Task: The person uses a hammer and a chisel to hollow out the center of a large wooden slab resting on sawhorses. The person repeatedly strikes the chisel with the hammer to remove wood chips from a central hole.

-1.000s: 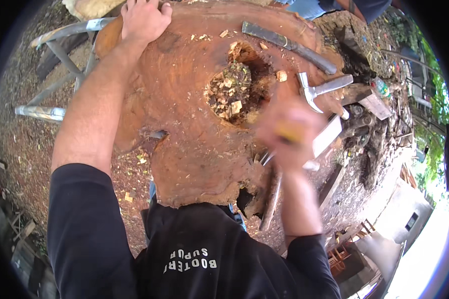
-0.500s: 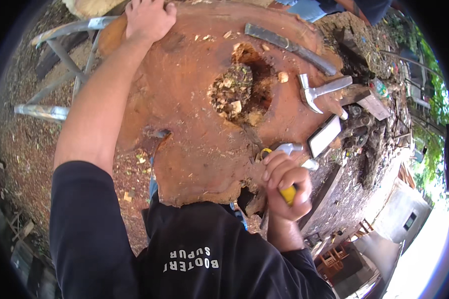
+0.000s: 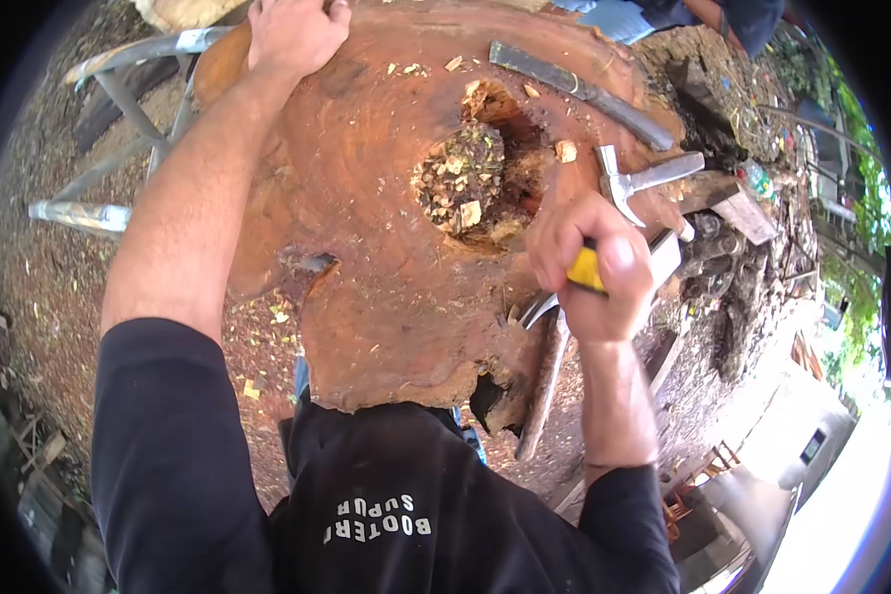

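Slab: reddish-brown, pale chips in hollow. Tool handle: yellow. Hammer, 2 o'clock: grey. Sleeves: black.
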Motion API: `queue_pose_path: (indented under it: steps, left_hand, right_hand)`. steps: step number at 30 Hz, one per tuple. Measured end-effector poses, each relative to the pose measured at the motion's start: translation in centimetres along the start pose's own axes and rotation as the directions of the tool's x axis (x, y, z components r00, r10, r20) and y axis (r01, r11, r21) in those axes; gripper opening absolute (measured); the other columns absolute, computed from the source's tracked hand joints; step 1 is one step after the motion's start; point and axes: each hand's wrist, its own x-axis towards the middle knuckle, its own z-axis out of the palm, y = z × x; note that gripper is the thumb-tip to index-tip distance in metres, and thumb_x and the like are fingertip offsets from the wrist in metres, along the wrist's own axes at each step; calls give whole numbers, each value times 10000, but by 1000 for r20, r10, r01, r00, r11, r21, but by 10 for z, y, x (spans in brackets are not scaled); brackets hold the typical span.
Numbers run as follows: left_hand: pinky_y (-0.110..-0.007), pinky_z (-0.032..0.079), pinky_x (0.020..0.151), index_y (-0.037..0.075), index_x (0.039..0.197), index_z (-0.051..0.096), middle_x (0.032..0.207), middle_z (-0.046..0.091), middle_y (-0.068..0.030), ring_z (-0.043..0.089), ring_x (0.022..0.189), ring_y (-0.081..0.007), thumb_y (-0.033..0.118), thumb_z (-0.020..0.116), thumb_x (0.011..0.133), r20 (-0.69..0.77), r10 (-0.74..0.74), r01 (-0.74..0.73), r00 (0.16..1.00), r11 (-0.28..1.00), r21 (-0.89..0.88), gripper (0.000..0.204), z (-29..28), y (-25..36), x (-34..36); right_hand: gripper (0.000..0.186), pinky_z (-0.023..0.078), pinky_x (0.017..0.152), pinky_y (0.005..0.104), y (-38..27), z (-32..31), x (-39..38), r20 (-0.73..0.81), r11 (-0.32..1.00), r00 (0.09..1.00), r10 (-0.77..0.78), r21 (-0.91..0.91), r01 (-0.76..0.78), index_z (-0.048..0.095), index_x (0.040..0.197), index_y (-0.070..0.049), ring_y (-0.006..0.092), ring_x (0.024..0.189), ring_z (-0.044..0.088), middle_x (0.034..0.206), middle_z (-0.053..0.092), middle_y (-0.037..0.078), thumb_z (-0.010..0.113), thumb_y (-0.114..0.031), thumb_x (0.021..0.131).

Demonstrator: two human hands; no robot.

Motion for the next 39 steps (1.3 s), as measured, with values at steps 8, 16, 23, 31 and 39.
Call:
queue_pose_path:
  steps: [8, 16, 23, 31, 39]
  left_hand:
    - [-532, 379, 1076, 84, 1129, 639, 1248, 557, -163, 469, 1276, -373, 226, 621, 861, -54, 27, -23, 998, 998, 63, 304, 7, -10, -5]
    - [-532, 384, 1071, 83, 1124, 629, 1249, 557, -173, 474, 1262, -376, 234, 608, 863, -43, 21, -18, 999, 997, 76, 302, 11, -7, -5]
    - [-528, 380, 1079, 97, 1127, 642, 1250, 565, -161, 466, 1280, -378, 250, 619, 871, -7, -15, 15, 1000, 1000, 28, 299, 6, -6, -4]
    - [-529, 360, 1098, 104, 1137, 650, 1275, 558, -153, 448, 1309, -365, 253, 635, 866, -12, -44, 44, 999, 998, 41, 310, 5, -12, -8]
    - [-527, 369, 1083, 89, 1132, 646, 1248, 558, -165, 463, 1276, -365, 235, 618, 856, -68, -11, 17, 998, 995, 98, 314, 4, -13, -7]
  right_hand:
    - [430, 446, 837, 470, 28, 5, -95, -165, 965, 966, -198, 142, 222, 498, 714, -106, 214, 648, 554, 627, 533, 28, 526, -470, 943]
    - [530, 433, 663, 382, -50, -19, -20, 2, 910, 936, -353, 232, 342, 493, 894, -112, 175, 626, 517, 683, 526, 21, 465, -635, 975]
    - [338, 412, 629, 335, -59, -13, 16, 322, 968, 919, -229, 171, 182, 484, 873, -120, 149, 643, 535, 709, 560, -1, 540, -446, 945]
    - [483, 380, 550, 323, 26, 4, -37, -26, 971, 990, -139, 191, 142, 469, 772, -78, 146, 549, 458, 587, 500, 29, 533, -525, 946]
    - [411, 447, 755, 433, 4, -7, -57, -169, 926, 971, -169, 309, 215, 495, 868, -127, 211, 651, 552, 690, 561, 37, 532, -526, 959]
